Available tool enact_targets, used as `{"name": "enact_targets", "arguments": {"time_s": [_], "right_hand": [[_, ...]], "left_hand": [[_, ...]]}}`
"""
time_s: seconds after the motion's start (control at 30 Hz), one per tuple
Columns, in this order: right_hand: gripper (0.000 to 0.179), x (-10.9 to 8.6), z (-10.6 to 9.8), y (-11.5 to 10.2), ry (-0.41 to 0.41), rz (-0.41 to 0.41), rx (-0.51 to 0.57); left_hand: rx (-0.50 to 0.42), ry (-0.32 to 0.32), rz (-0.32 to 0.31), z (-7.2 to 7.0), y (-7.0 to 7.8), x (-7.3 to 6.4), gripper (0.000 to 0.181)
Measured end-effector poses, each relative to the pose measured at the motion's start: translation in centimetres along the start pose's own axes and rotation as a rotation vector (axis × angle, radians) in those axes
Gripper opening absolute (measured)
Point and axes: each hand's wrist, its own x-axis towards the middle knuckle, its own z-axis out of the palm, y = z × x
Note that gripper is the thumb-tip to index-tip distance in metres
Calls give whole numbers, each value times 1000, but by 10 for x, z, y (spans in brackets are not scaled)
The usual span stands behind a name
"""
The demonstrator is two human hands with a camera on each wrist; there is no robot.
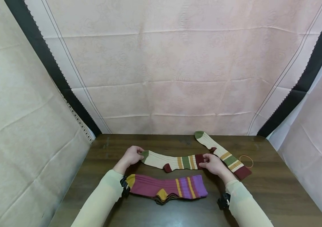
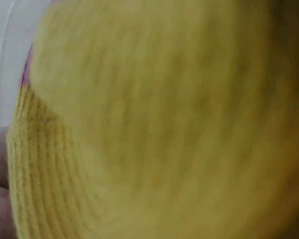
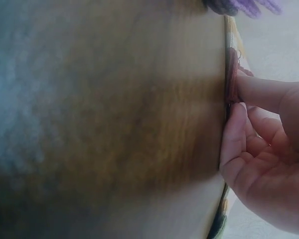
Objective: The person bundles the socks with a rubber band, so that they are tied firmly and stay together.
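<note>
A cream sock (image 1: 158,160) with a green toe, maroon heel and cuff, and green and mustard stripes lies lengthwise between both hands. At its green toe, my left hand (image 1: 131,156) pinches the end between thumb and fingers. My right hand (image 1: 214,164) pinches the maroon cuff (image 3: 232,74), thumb against curled fingers. Nearer me lie purple socks (image 1: 152,185) with yellow toe and heel, seemingly stacked. Their yellow toe (image 2: 139,119) fills the left wrist view, hiding most of the left hand there. A matching cream sock (image 1: 219,149) slants beyond the right hand.
A thin tan elastic band (image 1: 247,161) lies at the right, by the slanted sock's cuff. The brown wooden table (image 1: 274,189) meets a pale cloth wall (image 1: 178,94) at the back. Cloth hangs on both sides as well.
</note>
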Motion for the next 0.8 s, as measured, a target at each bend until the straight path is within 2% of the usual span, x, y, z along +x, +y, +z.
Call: {"name": "enact_targets", "arguments": {"time_s": [0.37, 0.67, 0.8], "right_hand": [[48, -4, 0, -4, 1, -10, -8], [45, -4, 0, -2, 8, -14, 12], [45, -4, 0, -1, 9, -20, 11]], "left_hand": [[-14, -14, -15, 1, -6, 3, 22], [-105, -29, -46, 4, -10, 4, 21], [-112, -30, -58, 4, -12, 4, 21]]}}
